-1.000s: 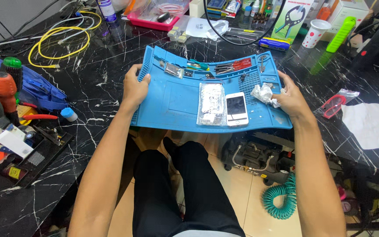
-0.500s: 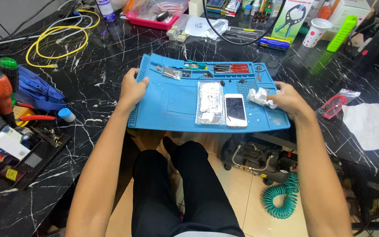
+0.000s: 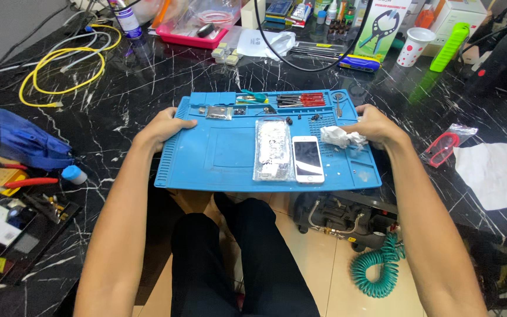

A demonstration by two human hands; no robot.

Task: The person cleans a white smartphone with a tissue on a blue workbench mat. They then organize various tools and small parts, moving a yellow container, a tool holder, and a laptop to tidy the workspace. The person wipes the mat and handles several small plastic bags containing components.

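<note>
Head view: phone on blue mat

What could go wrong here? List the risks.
1. The mat overhangs the table edge above the lap, gripped at each side by the left hand and right hand; a tilt could slide the phone and the opened housing off onto the floor.
2. Small loose parts near the tools could roll away if the mat is jolted.
</note>
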